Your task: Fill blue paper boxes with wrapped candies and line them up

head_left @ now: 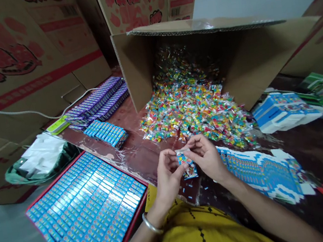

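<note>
My left hand [168,176] and my right hand [205,157] meet in front of me, both pinching one small blue printed box [187,166]. The box stands upright between the fingers, its top flap by my right fingertips. Just beyond my hands lies a heap of small colourful wrapped sweets [192,110], spilling from a big cardboard carton [249,58] tipped on its side. A fanned row of flat blue box blanks [261,170] lies to the right of my right wrist. A red tray [32,209] packed with several rows of filled blue boxes sits at my left.
Stacks of purple and blue boxes [100,102] lie at the back left, beside a green power strip [58,125] with a white cable. A green bag of white paper [41,158] sits left. Blue-and-white cartons [282,112] stand at right. Large printed cardboard boxes [16,58] wall the left.
</note>
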A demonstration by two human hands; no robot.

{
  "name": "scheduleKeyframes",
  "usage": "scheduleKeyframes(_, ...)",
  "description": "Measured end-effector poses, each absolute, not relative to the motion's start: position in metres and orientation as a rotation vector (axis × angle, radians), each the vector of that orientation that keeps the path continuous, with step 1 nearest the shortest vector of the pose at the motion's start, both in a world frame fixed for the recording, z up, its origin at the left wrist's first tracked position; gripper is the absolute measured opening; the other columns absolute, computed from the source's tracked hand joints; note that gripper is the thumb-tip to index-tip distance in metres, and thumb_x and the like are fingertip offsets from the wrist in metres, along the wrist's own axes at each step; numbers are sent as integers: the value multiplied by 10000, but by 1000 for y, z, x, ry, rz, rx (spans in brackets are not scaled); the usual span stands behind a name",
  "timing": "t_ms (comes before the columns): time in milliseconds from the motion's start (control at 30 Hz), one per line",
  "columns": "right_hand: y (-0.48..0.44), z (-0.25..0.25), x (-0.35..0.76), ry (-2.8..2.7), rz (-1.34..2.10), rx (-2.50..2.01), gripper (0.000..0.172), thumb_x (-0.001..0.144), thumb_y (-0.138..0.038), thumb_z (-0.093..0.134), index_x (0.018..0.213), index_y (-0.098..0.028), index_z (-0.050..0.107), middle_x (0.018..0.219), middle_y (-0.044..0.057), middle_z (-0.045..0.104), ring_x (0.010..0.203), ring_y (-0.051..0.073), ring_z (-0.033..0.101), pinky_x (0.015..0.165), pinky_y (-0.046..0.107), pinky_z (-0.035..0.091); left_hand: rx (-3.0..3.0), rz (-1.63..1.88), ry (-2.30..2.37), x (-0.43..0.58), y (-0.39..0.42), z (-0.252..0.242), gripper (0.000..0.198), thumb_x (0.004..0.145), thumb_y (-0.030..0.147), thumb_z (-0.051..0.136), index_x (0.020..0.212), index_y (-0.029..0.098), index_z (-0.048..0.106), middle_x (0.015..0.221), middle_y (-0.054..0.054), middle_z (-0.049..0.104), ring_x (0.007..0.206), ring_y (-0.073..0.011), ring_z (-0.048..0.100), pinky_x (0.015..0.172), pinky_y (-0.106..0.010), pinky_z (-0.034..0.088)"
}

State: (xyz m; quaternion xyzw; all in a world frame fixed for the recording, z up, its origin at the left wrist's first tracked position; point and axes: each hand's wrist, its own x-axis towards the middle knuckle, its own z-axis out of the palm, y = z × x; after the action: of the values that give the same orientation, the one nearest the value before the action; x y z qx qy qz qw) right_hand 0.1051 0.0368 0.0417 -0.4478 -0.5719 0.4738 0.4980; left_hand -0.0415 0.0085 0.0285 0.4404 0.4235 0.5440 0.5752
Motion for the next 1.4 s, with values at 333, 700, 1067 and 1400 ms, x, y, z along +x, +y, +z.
scheduleKeyframes(333, 57, 47, 112, -1474, 1389, -1106, 258, 691, -350, 807, 805, -189, 641, 808, 3, 658, 759, 154, 615, 701, 275, 491, 1081, 1250, 1040, -49, 7, 28, 360, 782, 203, 724, 1016, 216, 450, 910, 22, 522, 763, -83, 567, 677, -198, 479)
scheduleKeyframes(700, 70, 51, 120, -1542, 1483, -1234, 253, 729, -393, 764, 700, -158, 674, 668, 8, 664, 612, 145, 581, 597, 273, 440, 1142, 1152, 1016, -51, 6, 31, 488, 792, 191, 707, 1215, 234, 467, 899, 3, 574, 818, -143, 629, 749, -266, 520)
scheduleKeyframes(1067, 34, 60, 117, -2311, 734, -1160, 861, 663, -392, 819, 1410, -243, 418, 1449, 93, 452, 1322, 288, 430, 1079, 438, 400, 1018, 1253, 962, -57, 16, 20, 354, 792, 220, 714, 1110, 190, 560, 994, -49, 667, 852, -145, 627, 764, -248, 505)
scheduleKeyframes(1400, 40, 34, 106, -2294, 357, -1082, 763, 771, -313, 694, 1434, -216, 328, 1474, 119, 412, 1401, 295, 332, 1145, 507, 340, 1030, 1073, 1077, -73, 18, 15, 306, 781, 331, 725, 982, 133, 607, 801, -33, 637, 691, -121, 604, 650, -228, 479)
